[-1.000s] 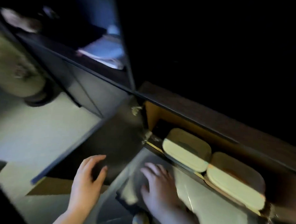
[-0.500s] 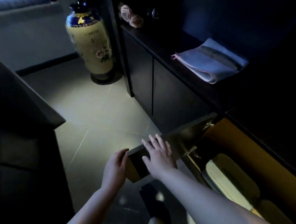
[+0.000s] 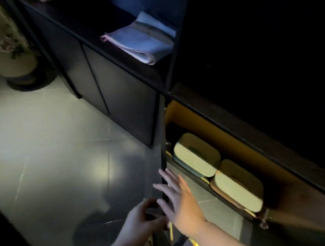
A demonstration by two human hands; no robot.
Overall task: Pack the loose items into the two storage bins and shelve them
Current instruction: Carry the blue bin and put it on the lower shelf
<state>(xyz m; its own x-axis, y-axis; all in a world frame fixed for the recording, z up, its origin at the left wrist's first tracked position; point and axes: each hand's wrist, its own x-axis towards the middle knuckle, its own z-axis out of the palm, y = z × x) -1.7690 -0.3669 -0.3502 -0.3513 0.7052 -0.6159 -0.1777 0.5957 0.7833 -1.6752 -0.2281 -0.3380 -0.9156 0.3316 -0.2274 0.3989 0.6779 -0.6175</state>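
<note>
Two lidded storage bins stand side by side on the low cabinet shelf: the left bin (image 3: 196,154) and the right bin (image 3: 237,185), both with pale lids. The dark cabinet door (image 3: 157,159) stands open, seen almost edge-on. My right hand (image 3: 177,197) lies flat with straight fingers against the door's inner side. My left hand (image 3: 141,222) curls its fingers round the door's lower edge from the outer side.
A folded white cloth (image 3: 142,40) lies on the shelf above. A large flowered vase (image 3: 11,49) stands on the tiled floor (image 3: 56,146) at the left. Closed dark cabinet doors (image 3: 107,87) run along the left. The room is dim.
The door has swung from lying wide open towards the cabinet, now edge-on. Both hands stayed on it. The view turned right, bringing both bins back in sight.
</note>
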